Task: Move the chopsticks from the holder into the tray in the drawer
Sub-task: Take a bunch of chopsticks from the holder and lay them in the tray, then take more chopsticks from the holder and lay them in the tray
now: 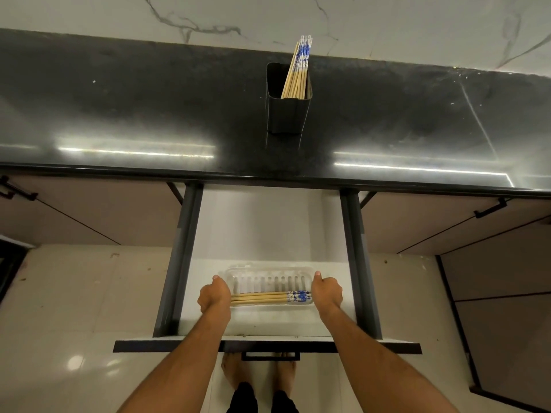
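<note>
While the drawer (268, 234) stands pulled out below the dark worktop (149, 114), a clear plastic tray (268, 281) is held at both ends inside it, near the drawer front. The left hand (214, 295) is set against the tray's left end and the right hand (326, 290) against its right end; the fingers of both are curled around the tray's short edges, with each thumb seen on the far rim. A small bundle of chopsticks (268, 298) lies flat in the tray along its near side, running left to right between the two hands, with the blue-and-white patterned ends toward the right hand. The tray's slotted floor is seen bare beyond the bundle. More chopsticks (296, 76) are seen upright in a dark holder (286, 114) on the worktop, leaning toward the holder's right side, with their patterned ends uppermost. The holder stands roughly in line with the middle of the drawer, well apart from the tray. Behind the worktop a pale marbled wall (387, 25) is seen. Below the drawer front, two bare feet (259, 374) are seen on a light tiled floor (74, 308), and closed cabinet doors (89, 213) with dark handles flank the drawer on either side.
</note>
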`<action>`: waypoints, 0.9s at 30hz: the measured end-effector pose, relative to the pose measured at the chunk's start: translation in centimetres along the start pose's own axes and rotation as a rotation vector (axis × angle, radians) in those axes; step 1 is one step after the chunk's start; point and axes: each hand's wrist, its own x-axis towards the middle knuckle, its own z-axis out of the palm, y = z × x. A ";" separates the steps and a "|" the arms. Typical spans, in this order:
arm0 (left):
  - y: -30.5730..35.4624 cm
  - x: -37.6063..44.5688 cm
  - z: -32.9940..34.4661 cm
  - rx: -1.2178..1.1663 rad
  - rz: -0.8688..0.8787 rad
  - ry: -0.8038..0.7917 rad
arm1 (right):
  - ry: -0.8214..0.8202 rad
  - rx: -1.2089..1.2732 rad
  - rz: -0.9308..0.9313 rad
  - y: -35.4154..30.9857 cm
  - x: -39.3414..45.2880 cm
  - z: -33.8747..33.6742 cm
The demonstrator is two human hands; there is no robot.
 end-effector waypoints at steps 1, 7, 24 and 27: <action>0.0 -0.2 0.1 0.010 0.020 0.002 | 0.006 -0.017 -0.007 -0.1 0.0 0.1; 0.6 -1.1 0.3 0.125 0.120 -0.015 | 0.046 -0.096 -0.011 0.2 0.1 0.2; 7.4 -2.3 -1.8 0.411 0.810 0.092 | 0.216 -0.325 -0.519 -6.5 -0.4 -4.5; 12.0 -3.7 -2.3 0.444 1.105 0.130 | 0.335 -0.418 -0.734 -10.8 -0.8 -7.1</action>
